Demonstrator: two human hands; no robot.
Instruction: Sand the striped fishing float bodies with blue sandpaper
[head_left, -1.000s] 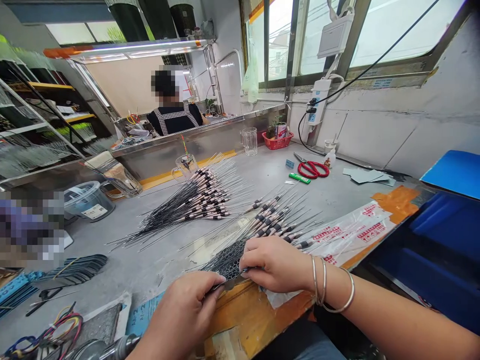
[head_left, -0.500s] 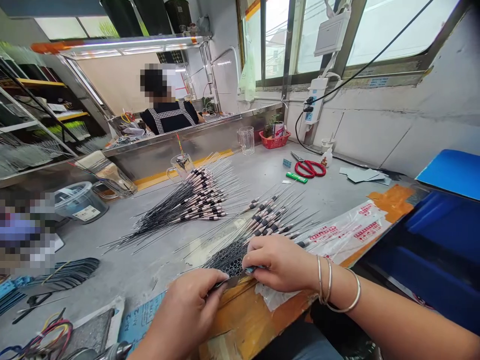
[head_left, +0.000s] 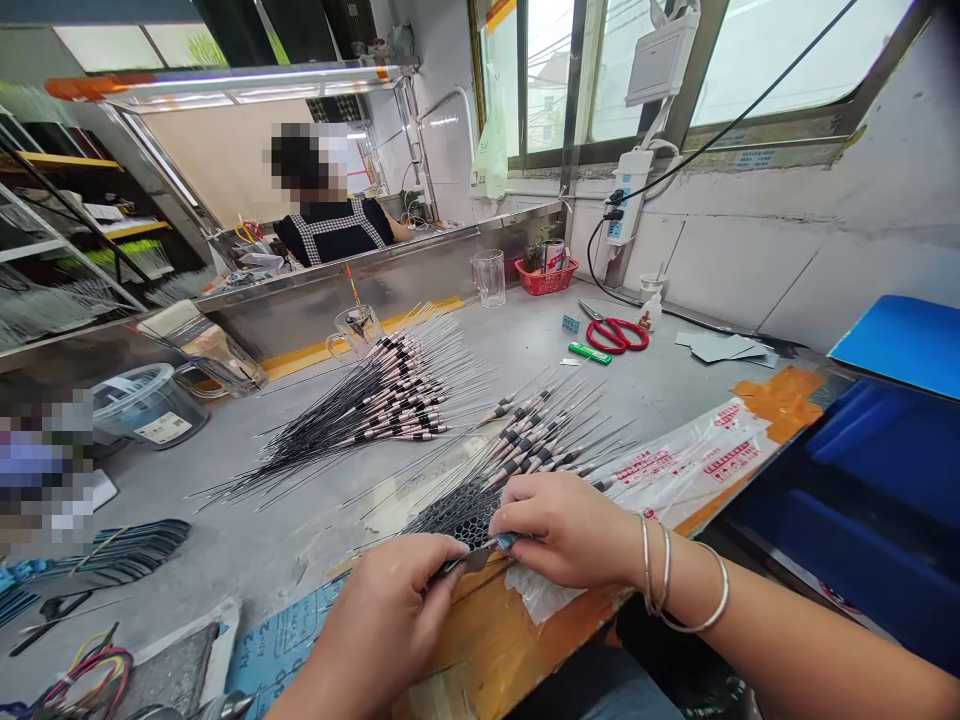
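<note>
Head view, clock centred on the hands: L hand (head_left: pixel 397 600) has thumb + fingers pinched on a thin dark strip (head_left: pixel 477 562) at the near table (head_left: pixel 315 545) edge. R hand (head_left: pixel 570 530), w/ bangles (head_left: pixel 660 575) on its wrist, is just beside it at approx. 3 o'clock, fingers closed on a small blue piece (head_left: pixel 507 541), mostly hidden. Honeycomb mesh (head_left: pixel 471 527) just beyond the strip, 12 o'clock; thin rods w/ pink-and-black bodies (head_left: pixel 521 445) fan out at 1. 2nd rod bundle (head_left: pixel 390 400) farther off, 11 o'clock. Red-handled scissors (head_left: pixel 628 336) + green box (head_left: pixel 590 353) at 1, near each other. Clear mug (head_left: pixel 490 280) at 12; tub (head_left: pixel 150 410) at 10, printed plastic (head_left: pixel 682 460) at 2. Lettered blue sheet (head_left: pixel 274 640) at 8, partly under L arm. Co-worker in checked straps (head_left: pixel 330 232) at 11, beyond the table's back panel.
</note>
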